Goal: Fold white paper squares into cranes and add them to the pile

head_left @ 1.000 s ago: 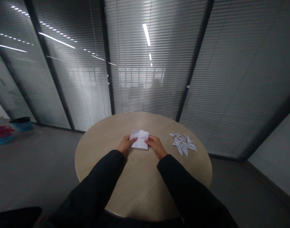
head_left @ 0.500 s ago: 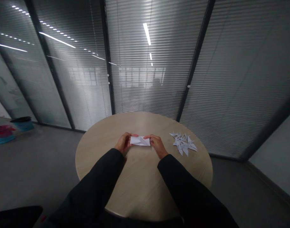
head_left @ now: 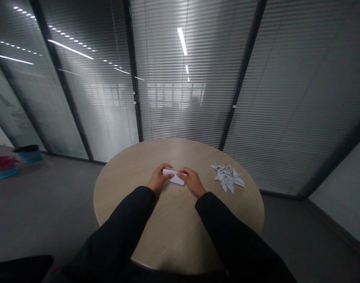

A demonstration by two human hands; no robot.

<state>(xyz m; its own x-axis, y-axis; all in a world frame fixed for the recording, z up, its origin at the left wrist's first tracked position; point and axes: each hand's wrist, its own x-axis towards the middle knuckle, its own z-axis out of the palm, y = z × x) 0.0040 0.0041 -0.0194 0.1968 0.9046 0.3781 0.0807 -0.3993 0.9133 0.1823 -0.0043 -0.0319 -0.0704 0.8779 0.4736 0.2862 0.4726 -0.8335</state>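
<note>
On a round, pale wooden table [head_left: 174, 236], slightly toward its far side, a person's two bare hands meet over a small folded white paper [head_left: 175, 177]. The paper is a narrow strip, longer from left to right than from near to far, and it sits low, at or just above the table top; the view is too small to tell whether it rests on the wood. The left hand [head_left: 158, 180] closes on the strip's left end, with its fingers [head_left: 165, 168] curled over the far edge and drawn in close to the thumb. The right hand [head_left: 192, 181] closes on the right end in the same way, fingers bent and pressed together on the paper, not spread. The two hands nearly touch above the middle of the strip. Both arms wear black sleeves [head_left: 227, 236] that reach in from the near edge. To the right of the hands, apart from them, a small heap of folded white paper shapes [head_left: 227, 178] with pointed tips lies on the table. Beyond the table stand glass walls with closed grey blinds [head_left: 182, 98]. On the floor at far left sit a red tub [head_left: 3, 163] and a blue tub [head_left: 28, 154].
</note>
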